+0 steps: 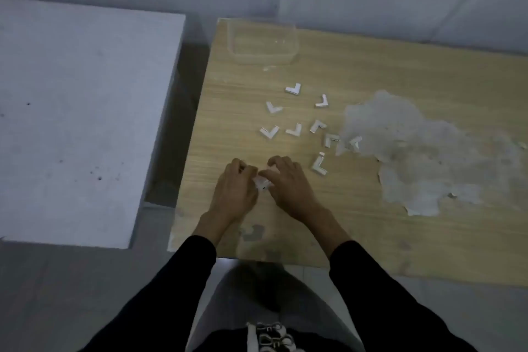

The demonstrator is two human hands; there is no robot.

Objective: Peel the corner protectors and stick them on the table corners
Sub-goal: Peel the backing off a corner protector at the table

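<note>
Head view: nine loose corner protectors (293, 89) lie scattered on the wooden table (371, 71) beyond the hands, the nearest one (319, 163) just right of the right hand, the rest farther off and apart from each other; one of them (353, 142) sits at the edge of a grey worn patch (414, 151) and is hard to make out; a tenth protector (262, 182) is pinched between the two hands, mostly covered by the fingers, so only a small white part shows. The left hand (235, 191) is curled narrow, fingertips closed on that piece; the right hand (287, 183) is curled the same way, thumb and fingers meeting it from the other side; whether any backing is coming off cannot be told, the picture being dim and blurred. One clear plastic box (294, 37) stands well beyond the hands at the table's far edge, faint against the wood; one pale block (85, 108) fills the space left of the left hand, apart from the table; two black sleeves (380, 288) reach in from below.
</note>
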